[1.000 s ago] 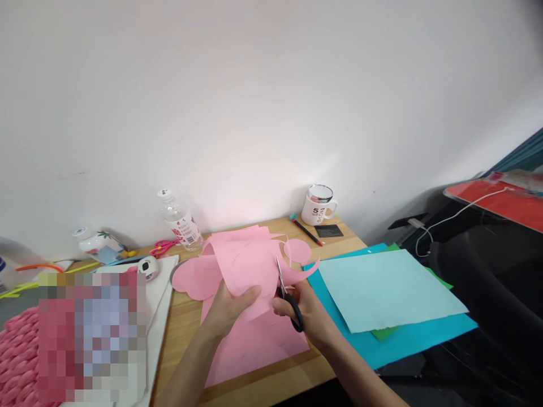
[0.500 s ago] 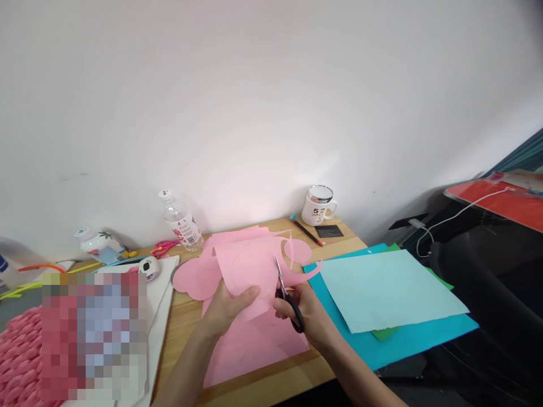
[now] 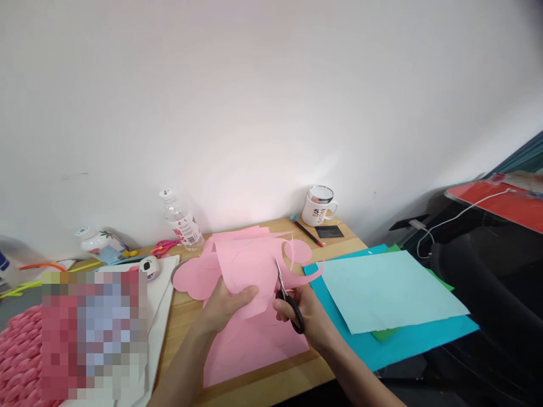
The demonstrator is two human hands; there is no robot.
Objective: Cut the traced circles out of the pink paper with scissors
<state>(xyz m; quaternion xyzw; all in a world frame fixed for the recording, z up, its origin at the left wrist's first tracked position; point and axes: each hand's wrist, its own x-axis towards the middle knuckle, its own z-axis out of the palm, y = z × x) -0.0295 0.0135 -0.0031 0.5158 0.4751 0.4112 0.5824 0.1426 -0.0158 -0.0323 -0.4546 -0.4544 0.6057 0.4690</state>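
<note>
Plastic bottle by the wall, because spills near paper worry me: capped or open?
Capped: the plastic bottle has a white cap on its neck.

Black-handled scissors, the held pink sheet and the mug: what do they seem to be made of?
Scissors: blades probably steel, from their silvery shine; handles smooth black, likely plastic.
Pink sheet: paper or thin card, matte, as it bends in a soft curve and shows faint drawn lines.
Mug: smooth white body, perhaps ceramic or coated metal; the mirror-like rim band looks metallic.
</note>
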